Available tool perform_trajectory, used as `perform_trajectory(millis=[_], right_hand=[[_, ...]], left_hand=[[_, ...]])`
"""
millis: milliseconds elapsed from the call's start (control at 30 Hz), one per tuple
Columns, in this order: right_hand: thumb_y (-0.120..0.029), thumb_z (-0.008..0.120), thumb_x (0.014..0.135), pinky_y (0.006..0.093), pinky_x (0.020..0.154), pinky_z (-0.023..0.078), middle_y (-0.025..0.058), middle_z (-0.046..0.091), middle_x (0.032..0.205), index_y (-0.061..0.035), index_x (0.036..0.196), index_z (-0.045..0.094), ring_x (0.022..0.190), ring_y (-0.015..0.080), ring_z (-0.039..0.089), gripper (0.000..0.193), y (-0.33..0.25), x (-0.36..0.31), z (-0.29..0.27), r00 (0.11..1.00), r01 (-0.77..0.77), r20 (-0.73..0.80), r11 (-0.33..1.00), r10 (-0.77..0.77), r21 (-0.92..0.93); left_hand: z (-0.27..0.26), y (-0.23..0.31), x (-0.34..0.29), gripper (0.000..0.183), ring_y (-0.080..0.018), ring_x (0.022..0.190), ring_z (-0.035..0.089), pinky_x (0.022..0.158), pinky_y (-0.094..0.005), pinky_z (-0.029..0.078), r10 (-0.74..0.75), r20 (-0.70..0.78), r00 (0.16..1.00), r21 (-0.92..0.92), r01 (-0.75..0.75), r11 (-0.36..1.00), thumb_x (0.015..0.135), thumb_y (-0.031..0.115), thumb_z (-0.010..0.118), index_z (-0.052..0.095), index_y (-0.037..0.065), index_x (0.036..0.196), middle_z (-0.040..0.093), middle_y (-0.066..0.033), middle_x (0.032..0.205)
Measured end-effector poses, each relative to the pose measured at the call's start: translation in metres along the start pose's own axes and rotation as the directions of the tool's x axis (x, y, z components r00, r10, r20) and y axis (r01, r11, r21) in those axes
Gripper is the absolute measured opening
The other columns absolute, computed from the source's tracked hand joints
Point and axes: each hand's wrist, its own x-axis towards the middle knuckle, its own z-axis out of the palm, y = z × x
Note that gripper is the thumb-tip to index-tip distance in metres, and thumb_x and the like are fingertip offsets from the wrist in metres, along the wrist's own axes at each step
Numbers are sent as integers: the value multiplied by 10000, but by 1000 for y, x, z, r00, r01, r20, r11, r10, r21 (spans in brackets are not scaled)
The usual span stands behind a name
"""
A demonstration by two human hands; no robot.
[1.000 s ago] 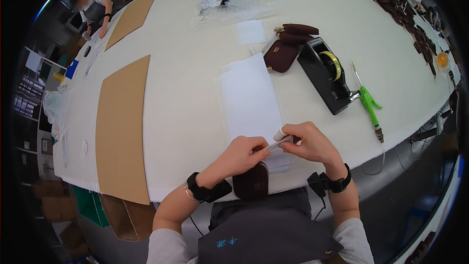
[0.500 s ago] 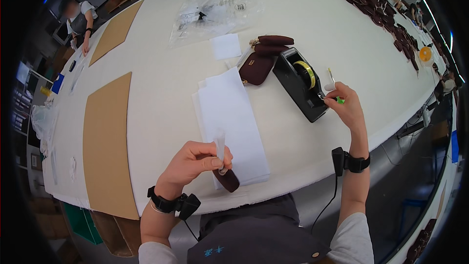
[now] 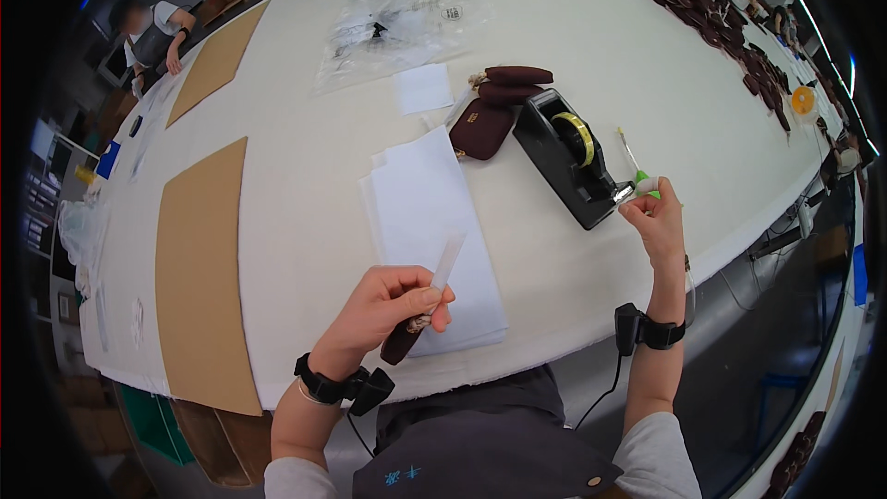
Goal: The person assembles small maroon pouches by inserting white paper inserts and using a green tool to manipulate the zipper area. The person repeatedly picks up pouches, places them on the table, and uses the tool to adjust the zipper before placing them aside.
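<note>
My left hand (image 3: 381, 308) pinches a translucent white strip (image 3: 448, 261) together with the cord end of a small dark brown zip pouch (image 3: 399, 344), which hangs below the fingers. My right hand (image 3: 658, 226) is closed at the cutting end of a black tape dispenser (image 3: 565, 162), pinching a short shiny end of clear tape (image 3: 625, 192). A white covering (image 3: 647, 186) shows on one of its fingers. Beside that hand lies a thin tool with a green handle (image 3: 641, 176). White paper sheets (image 3: 430, 222) lie under and beyond my left hand.
More brown pouches (image 3: 483, 129) lie left of the dispenser. Beyond are a small white sheet (image 3: 423, 89) and clear plastic bags (image 3: 397, 32). Brown cardboard sheets (image 3: 203, 277) lie left. A long pile of pouches (image 3: 702, 23) lies far right. A co-worker (image 3: 148, 37) stands far left.
My right hand has moved slightly down at the dispenser's cutting end, uncovering more of the green handle. In my left hand the pouch has swung left and the strip now leans right.
</note>
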Motion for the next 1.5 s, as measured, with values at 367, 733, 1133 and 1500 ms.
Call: perform_trajectory(millis=[367,733,1133,1500], right_hand=[[9,688,750,267,761,479,39,630,764,-16,959,499,744,122,613,284,-67,-66,53,970,43,212,939,-121,341],[-66,731,764,240,673,382,-5,624,708,-76,904,469,683,72,566,297,-107,-84,112,864,24,449,910,-226,413],[8,752,754,230,666,491,99,658,821,-43,1150,386,763,125,633,542,-97,-74,112,816,-213,567,855,-111,473],[108,624,777,282,756,504,144,651,940,-12,1319,295,814,154,630,645,-100,-88,125,869,-102,425,747,-255,657]], left_hand=[[15,-2,7,131,-44,567,545,524,-199,391,54,-172,984,218,-16,976,875,129,641,648,10,821,624,-11,630],[28,-10,8,124,-55,525,533,541,-210,418,318,-222,922,565,-144,812,830,124,667,655,8,788,611,-9,615],[19,-9,10,178,-61,611,558,582,-212,423,69,-72,995,228,-51,972,913,185,617,681,20,894,636,-8,667],[8,-14,17,243,-77,653,567,631,-220,426,-45,150,988,-56,54,997,930,217,617,690,-15,940,647,-40,699]])
